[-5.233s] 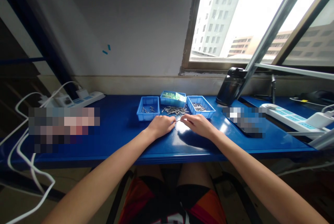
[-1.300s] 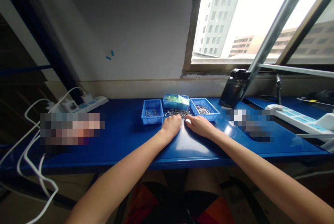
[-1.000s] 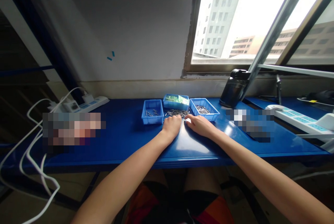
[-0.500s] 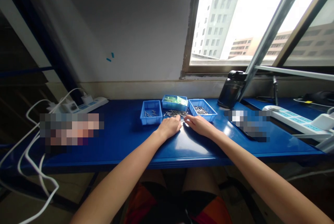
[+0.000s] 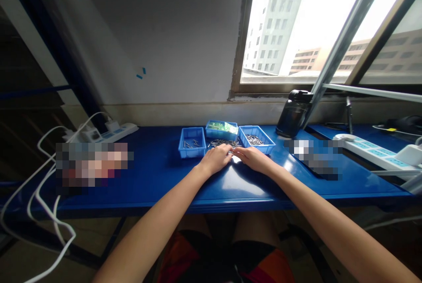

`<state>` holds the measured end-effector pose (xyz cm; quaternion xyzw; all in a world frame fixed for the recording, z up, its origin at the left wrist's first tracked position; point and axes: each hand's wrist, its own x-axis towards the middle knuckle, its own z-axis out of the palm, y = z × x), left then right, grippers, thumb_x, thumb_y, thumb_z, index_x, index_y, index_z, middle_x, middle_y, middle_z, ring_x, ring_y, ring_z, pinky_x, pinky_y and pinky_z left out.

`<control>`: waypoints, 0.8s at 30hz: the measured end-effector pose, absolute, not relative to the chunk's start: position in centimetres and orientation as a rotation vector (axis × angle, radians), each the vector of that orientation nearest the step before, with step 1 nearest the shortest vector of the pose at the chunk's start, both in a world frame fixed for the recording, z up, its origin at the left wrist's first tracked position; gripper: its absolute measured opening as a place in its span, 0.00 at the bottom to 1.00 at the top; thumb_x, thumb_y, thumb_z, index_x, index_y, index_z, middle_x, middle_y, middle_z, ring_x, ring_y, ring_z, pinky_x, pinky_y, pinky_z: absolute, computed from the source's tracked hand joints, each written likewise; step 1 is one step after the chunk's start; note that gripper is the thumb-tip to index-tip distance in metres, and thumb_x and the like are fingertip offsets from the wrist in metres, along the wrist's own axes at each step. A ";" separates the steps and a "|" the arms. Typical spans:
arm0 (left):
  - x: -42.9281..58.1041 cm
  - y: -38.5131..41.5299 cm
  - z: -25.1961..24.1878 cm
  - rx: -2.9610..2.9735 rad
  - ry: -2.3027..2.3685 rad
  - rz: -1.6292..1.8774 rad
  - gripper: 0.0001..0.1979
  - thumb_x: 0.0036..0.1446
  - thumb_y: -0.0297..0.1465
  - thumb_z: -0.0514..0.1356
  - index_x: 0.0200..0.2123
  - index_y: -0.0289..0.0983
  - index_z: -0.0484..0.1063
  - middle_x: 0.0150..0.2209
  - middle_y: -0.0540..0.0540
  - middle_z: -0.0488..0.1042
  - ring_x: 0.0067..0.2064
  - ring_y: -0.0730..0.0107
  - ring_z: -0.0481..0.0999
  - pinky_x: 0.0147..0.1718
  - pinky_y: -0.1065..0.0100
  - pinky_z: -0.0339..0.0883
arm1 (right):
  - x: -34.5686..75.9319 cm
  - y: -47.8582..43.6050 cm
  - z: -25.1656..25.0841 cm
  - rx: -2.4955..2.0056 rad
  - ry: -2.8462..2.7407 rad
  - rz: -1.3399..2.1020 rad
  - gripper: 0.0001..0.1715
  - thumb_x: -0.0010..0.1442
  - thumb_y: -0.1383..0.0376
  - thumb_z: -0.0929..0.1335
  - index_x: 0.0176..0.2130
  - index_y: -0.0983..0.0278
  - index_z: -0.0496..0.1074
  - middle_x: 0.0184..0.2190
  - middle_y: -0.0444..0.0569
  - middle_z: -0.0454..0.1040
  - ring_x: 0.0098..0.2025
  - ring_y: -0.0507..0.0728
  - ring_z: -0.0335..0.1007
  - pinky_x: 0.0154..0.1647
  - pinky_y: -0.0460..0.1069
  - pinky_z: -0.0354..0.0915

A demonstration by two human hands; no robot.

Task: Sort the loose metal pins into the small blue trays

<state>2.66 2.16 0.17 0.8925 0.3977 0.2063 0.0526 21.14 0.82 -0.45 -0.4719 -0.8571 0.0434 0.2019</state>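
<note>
I am resting my left hand (image 5: 216,159) and right hand (image 5: 252,158) at the near edge of the loose pins (image 5: 224,143) between the left tray (image 5: 192,153) and right tray (image 5: 267,146), fingertips drawn together, grip unclear; a light single-pin pinch seems advisable.

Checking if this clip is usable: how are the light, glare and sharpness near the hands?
Head view: the window is blown out white; daylight glare sits on the blue table by the left hand and right hand; the loose metal pins look too small and soft to resolve.
</note>
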 end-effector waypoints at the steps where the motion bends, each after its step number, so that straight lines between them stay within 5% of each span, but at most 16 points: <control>1: 2.7 2.3 0.1 2.709 1.182 0.658 0.11 0.59 0.35 0.49 0.42 0.40 0.67 0.38 0.47 0.72 0.39 0.67 0.73 0.37 0.69 0.66 | 21.1 0.8 -0.4 -1.309 -2.385 0.131 0.20 0.63 0.58 0.56 0.40 0.64 0.71 0.21 0.47 0.71 0.22 0.51 0.64 0.26 0.45 0.56; 11: 2.7 2.4 0.0 2.650 1.065 0.815 0.07 0.56 0.33 0.52 0.35 0.38 0.68 0.35 0.48 0.72 0.35 0.69 0.72 0.33 0.71 0.65 | 20.9 0.7 -0.4 -1.290 -2.355 0.221 0.21 0.63 0.55 0.56 0.32 0.64 0.70 0.19 0.45 0.68 0.21 0.49 0.60 0.25 0.45 0.54; 19: 2.7 2.4 0.0 2.585 1.038 0.834 0.05 0.51 0.31 0.55 0.33 0.38 0.65 0.29 0.50 0.72 0.31 0.69 0.73 0.31 0.72 0.65 | 21.1 0.6 -0.2 -1.362 -2.319 0.197 0.17 0.58 0.59 0.61 0.45 0.63 0.66 0.19 0.41 0.67 0.21 0.50 0.61 0.25 0.44 0.54; 24: 2.4 2.4 0.2 2.618 1.118 0.790 0.04 0.51 0.31 0.54 0.32 0.38 0.64 0.25 0.50 0.71 0.28 0.69 0.72 0.28 0.72 0.63 | 21.1 0.5 -0.1 -1.323 -2.343 0.223 0.16 0.58 0.60 0.61 0.45 0.63 0.65 0.18 0.39 0.65 0.21 0.49 0.60 0.25 0.44 0.54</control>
